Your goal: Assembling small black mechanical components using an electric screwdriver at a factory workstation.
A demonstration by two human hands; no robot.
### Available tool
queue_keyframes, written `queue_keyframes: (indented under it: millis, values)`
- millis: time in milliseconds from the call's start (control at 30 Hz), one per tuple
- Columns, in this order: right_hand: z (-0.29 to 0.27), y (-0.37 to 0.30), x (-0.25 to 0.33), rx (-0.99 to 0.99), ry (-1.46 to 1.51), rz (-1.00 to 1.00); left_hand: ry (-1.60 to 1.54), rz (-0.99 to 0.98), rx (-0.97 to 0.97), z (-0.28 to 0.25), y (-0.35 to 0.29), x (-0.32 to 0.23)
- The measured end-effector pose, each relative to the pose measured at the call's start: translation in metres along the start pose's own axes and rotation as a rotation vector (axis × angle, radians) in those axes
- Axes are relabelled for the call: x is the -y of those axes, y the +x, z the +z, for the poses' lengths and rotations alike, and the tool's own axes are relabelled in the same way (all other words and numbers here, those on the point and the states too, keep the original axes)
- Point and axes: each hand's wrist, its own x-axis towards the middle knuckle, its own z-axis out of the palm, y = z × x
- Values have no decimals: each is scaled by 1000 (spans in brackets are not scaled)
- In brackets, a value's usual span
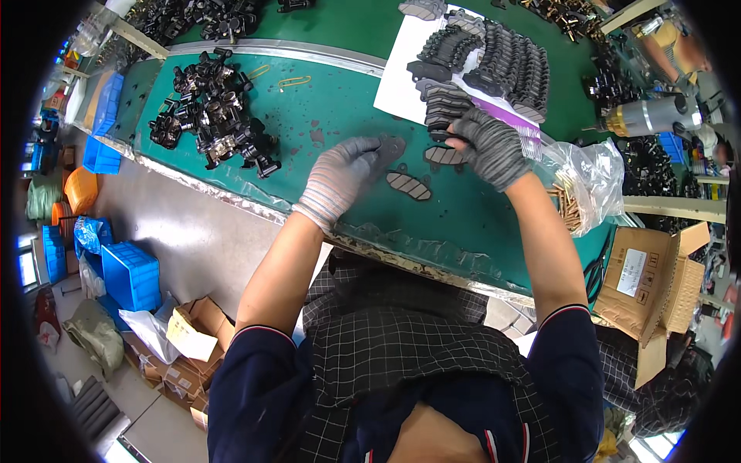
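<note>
Left hand (pixel 340 176) and the dark plate (pixel 394 147) it holds: blurred, plate outline soft. Right hand (pixel 492 148) hides the near end of the plate row (pixel 449 103); can't tell if it grips one. Brass-coloured pins (pixel 567 210), right of centre, partly masked by crumpled clear bag (pixel 598 177). Black parts (pixel 231 28), upper left, cut off by top edge. Carton label (pixel 633 272), right, too small to read.

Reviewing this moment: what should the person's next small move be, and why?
Probably set the blurred dark flat plate down on the green tabletop: the pale striped-knit-gloved left hand appears to hold it, close to a grey, grooved oval pad lying there, while the dark grey knit-gloved right hand is at the near end of the row of black pads.
</note>
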Motion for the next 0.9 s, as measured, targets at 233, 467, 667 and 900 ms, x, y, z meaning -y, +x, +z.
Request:
queue_keyframes:
  millis: [233,467,667,900]
  values:
    - [-14,-10,36,-34,-229,140,-81,-60,13,-6,-7,-6]
    - [27,-41,101,123,-115,131,-166,-8,-36,-9,-17,4]
    - [17,-32,92,-54,59,-194,108,199,108,-6,-9,30]
    - [22,-38,155,-531,1450,627,-71,174,24,46,-31,25]
